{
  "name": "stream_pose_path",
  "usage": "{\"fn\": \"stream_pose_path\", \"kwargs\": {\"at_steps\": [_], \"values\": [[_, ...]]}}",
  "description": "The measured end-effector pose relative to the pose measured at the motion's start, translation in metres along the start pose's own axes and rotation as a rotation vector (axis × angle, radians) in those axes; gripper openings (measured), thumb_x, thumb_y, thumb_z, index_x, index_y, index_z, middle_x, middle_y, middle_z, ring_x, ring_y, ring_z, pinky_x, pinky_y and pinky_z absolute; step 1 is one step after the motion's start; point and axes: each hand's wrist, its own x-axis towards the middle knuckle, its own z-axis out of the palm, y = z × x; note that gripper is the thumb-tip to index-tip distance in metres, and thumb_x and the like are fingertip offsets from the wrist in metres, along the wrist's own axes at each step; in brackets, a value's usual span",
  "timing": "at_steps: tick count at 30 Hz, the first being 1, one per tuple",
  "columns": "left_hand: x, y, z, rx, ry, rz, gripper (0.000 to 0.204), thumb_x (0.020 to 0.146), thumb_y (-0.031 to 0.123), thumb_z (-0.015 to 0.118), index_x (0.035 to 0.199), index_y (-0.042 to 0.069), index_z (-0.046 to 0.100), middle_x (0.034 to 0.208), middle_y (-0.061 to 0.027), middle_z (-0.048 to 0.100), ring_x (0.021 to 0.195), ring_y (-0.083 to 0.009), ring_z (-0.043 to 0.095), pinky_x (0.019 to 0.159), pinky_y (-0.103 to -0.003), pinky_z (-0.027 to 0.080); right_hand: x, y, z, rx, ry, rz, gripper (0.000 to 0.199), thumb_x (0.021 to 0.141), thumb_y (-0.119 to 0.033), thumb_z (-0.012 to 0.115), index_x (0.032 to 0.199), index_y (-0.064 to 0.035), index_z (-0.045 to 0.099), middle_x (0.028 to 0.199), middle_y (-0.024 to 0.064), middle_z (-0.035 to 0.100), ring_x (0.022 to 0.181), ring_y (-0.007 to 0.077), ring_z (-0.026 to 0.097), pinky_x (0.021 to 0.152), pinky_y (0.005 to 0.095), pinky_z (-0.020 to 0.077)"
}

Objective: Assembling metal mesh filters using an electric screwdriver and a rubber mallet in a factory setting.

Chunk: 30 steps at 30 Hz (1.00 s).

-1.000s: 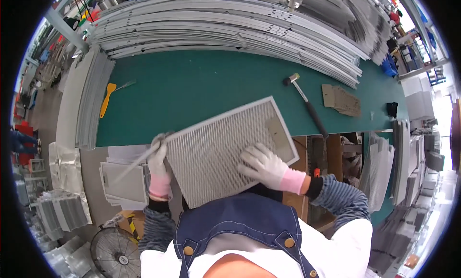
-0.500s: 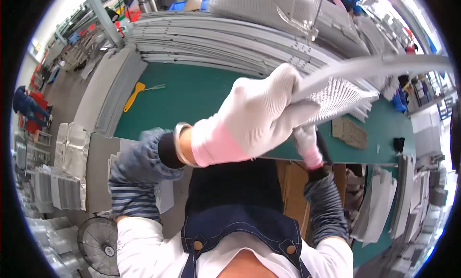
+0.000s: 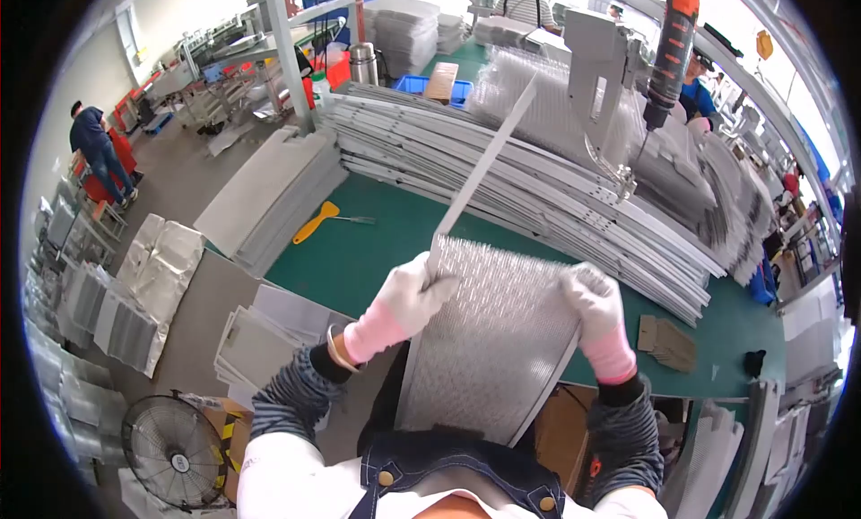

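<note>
In front of my body I hold a silver metal mesh panel [image 3: 502,331], tilted, with narrow metal edging along its left and right sides. My left hand [image 3: 411,295], in a white glove with a pink cuff, is closed around its upper left corner. From that corner a long flat metal strip [image 3: 489,156] juts up and away over the bench. My right hand [image 3: 599,317], gloved alike, grips the panel's upper right corner with bent fingers. The panel's lower end reaches down to my apron, and the fingertips behind the panel are hidden.
Long metal profiles [image 3: 520,187] lie stacked across the far side of the green bench [image 3: 377,196]. A yellow-handled tool [image 3: 316,223] lies left, beside stacked grey panels [image 3: 265,196]. Tan pads [image 3: 666,342] lie right. A power screwdriver [image 3: 673,52] hangs above. A fan [image 3: 175,452] stands lower left.
My left hand has come down and left from close to the camera, and the panel now faces me. My right hand has risen to its upper right corner. The view has shifted.
</note>
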Motion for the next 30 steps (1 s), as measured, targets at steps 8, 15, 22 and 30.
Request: {"fn": "stream_pose_path", "kwargs": {"at_steps": [8, 15, 22, 30], "values": [[0.066, 0.076, -0.051, 0.311, -0.633, 0.029, 0.085, 0.077, 0.004, 0.070, 0.149, 0.002, 0.023, 0.076, -0.0131, 0.063, 0.065, -0.0186, 0.061, 0.070, -0.030, 0.051, -0.039, -0.004, 0.018, 0.061, 0.131, 0.006, 0.006, 0.089, -0.003, 0.062, 0.085, -0.0008, 0.058, 0.075, -0.0051, 0.056, 0.067, 0.0014, 0.046, 0.062, 0.0178, 0.0377], [0.094, 0.108, 0.015, 0.230, -1.143, 0.344, 0.055, 0.079, 0.006, 0.068, 0.131, 0.002, 0.052, 0.104, -0.0208, 0.066, 0.091, -0.0269, 0.066, 0.081, -0.034, 0.050, -0.061, -0.010, 0.028, -0.034, 0.016, -0.112, 0.028, 0.087, -0.003, 0.062, 0.113, 0.0039, 0.054, 0.086, 0.0013, 0.060, 0.073, 0.0048, 0.053, 0.064, 0.0211, 0.0438], [0.074, 0.100, 0.036, 0.372, -0.860, 0.004, 0.021, 0.083, 0.012, 0.068, 0.097, -0.003, 0.066, 0.078, -0.0167, 0.064, 0.067, -0.0232, 0.062, 0.065, -0.032, 0.048, -0.066, 0.037, 0.029, 0.064, 0.249, -0.423, 0.073, 0.081, 0.008, 0.056, 0.145, 0.0033, 0.021, 0.085, 0.0038, 0.055, 0.073, 0.0072, 0.051, 0.066, 0.0209, 0.0441], [0.080, 0.104, 0.037, 0.293, -0.838, -0.140, 0.019, 0.080, 0.012, 0.070, 0.092, -0.003, 0.066, 0.068, -0.0096, 0.060, 0.062, -0.0095, 0.054, 0.059, -0.028, 0.045, -0.064, 0.022, 0.017, -0.690, 0.398, -0.614, 0.060, 0.073, 0.002, 0.073, 0.128, 0.0086, 0.051, 0.071, 0.0063, 0.053, 0.058, 0.0152, 0.054, 0.059, 0.0240, 0.0476]]}}
